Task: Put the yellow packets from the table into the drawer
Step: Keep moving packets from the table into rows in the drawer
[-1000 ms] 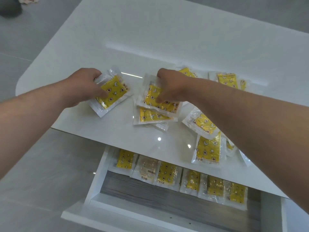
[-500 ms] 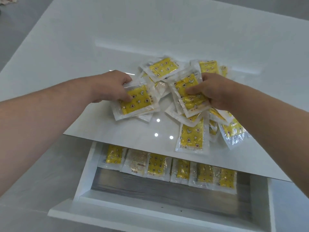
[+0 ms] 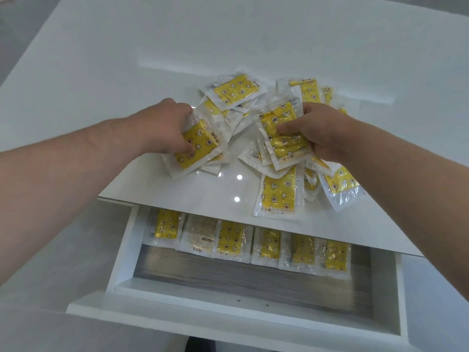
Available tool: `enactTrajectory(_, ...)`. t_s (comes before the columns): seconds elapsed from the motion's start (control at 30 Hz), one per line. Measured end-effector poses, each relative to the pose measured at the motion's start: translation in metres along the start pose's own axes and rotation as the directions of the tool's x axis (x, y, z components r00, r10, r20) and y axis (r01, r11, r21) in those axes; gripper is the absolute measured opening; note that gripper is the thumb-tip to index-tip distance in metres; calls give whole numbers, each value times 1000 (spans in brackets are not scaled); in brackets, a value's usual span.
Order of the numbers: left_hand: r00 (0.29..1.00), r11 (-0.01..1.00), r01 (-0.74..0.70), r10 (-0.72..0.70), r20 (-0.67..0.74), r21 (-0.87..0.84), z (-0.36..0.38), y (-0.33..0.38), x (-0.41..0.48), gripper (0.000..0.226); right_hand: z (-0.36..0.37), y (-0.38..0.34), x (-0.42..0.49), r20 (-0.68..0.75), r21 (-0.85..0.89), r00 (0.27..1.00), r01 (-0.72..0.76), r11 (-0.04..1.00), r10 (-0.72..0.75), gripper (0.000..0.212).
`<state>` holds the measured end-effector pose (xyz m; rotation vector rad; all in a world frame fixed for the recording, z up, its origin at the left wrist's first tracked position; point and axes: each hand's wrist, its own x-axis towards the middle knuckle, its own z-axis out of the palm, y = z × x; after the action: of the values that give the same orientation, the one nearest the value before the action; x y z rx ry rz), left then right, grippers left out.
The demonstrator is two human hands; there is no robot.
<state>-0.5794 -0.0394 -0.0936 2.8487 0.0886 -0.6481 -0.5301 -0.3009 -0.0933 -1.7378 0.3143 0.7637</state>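
Observation:
Several yellow packets in clear wrap lie heaped on the white table [image 3: 228, 41] near its front edge. My left hand [image 3: 167, 125] grips a yellow packet [image 3: 196, 148] at the left of the heap, fingers curled over it. My right hand [image 3: 317, 130] holds a small bunch of packets [image 3: 281, 133], thumb pressed on top. One loose packet [image 3: 279, 194] lies flat by the table edge, another [image 3: 234, 88] sits at the back of the heap. Below, the open drawer [image 3: 121, 265] holds a row of several packets [image 3: 231, 240] along its back.
The drawer's grey wood-grain floor [image 3: 241, 278] is bare in front of the packet row. The table edge overhangs the back of the drawer. Grey floor lies to the left of the table.
Both hands have drawn their packets toward the front edge of the table, bunching the spread-out packets into one heap. My right hand now holds more than one packet.

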Motion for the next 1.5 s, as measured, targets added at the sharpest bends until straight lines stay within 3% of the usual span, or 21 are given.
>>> enactTrajectory(0.07, 998, 982, -23, 32, -45, 185, 2, 3, -2, 64, -1, 3, -2, -4, 5, 1000, -5, 1000, 5, 33)
enactTrajectory(0.13, 994, 963, -48, 71, -80, 264, 3, 6, -6, 61, -1, 6, -4, 2, 3, 1000, -9, 1000, 9, 35)
enactTrajectory(0.27, 996, 990, -70, 76, -48, 120, 2, 7, -12, 38, 0, 10, -9, 7, 22, 1000, -8, 1000, 8, 34)
enactTrajectory(0.5, 990, 985, -87, 102, 100, -148, -4, 2, -22, 37, 1, 11, -20, -88, 40, 995, -42, 998, 45, 47)
enactTrajectory(0.57, 979, 979, -67, 102, 178, -192, -7, -3, -32, 37, 4, 10, -31, -23, 28, 1000, -10, 1000, 11, 43)
enactTrajectory(0.73, 894, 988, -34, 97, 438, -149, 16, -27, -64, 36, 23, 21, -74, 343, -347, 937, 184, 919, -58, 26)
enactTrajectory(0.83, 866, 990, -11, 78, 494, -137, 39, -42, -76, 32, 44, 41, -91, 371, -581, 928, 253, 774, -25, 22)
enactTrajectory(0.93, 871, 982, 14, 80, 485, -187, 48, -45, -79, 29, 67, 68, -100, 377, -672, 925, 234, 703, 53, 20)
enactTrajectory(1.1, 844, 993, -63, 107, 526, -101, 54, -38, -81, 30, 93, 119, -100, 429, -690, 888, 202, 695, 167, 15)
enactTrajectory(1.2, 822, 995, -104, 89, 563, -5, 73, -39, -86, 32, 103, 146, -92, 389, -724, 900, 169, 669, 194, 22)
enactTrajectory(1.3, 779, 981, -142, 28, 627, 133, 110, -46, -90, 30, 111, 170, -79, 329, -766, 921, 131, 629, 209, 13)
enactTrajectory(1.33, 767, 971, -159, 6, 641, 181, 124, -49, -91, 28, 114, 176, -74, 307, -779, 927, 115, 616, 215, 21)
enactTrajectory(1.43, 741, 956, -135, -78, 667, 261, 160, -56, -87, 65, 124, 189, -61, 280, -796, 931, 90, 598, 233, 39)
enactTrajectory(1.5, 746, 954, -139, -77, 662, 267, 178, -56, -83, 73, 134, 194, -54, 283, -811, 931, 103, 576, 232, 47)
